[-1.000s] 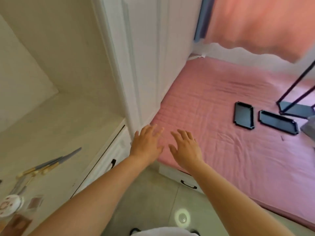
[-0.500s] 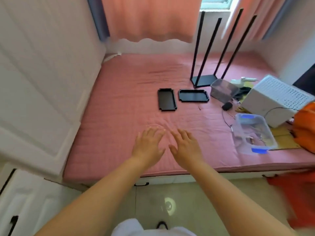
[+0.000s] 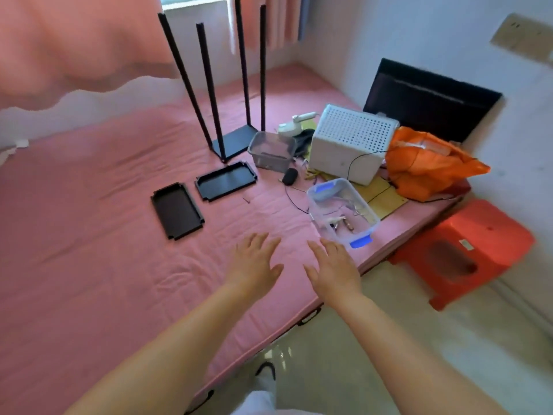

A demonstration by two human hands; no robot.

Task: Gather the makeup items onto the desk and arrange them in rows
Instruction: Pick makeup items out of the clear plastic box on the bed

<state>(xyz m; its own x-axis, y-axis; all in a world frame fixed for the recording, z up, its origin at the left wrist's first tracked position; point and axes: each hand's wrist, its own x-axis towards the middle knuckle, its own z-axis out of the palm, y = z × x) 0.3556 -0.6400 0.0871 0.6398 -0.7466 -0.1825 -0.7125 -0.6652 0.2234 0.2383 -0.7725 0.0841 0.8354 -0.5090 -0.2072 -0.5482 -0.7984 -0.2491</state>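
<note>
Makeup items: none identifiable; possibly in clear box (image 3: 342, 214) on bed (image 3: 89, 265), near right | left hand (image 3: 254, 265), right hand (image 3: 335, 269): spread flat, empty | risk: grabbing unrelated clutter.

head view, looking forward and down, near bed (image 3: 89, 265)

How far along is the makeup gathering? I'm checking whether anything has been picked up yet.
Done: nothing visible; no desk or rows are in view. In hand: nothing; the left hand and right hand hover open over the pink mattress. Left: everything. The clear bin with blue clips lies nearest the right hand; its small contents are too blurred to identify.
</note>
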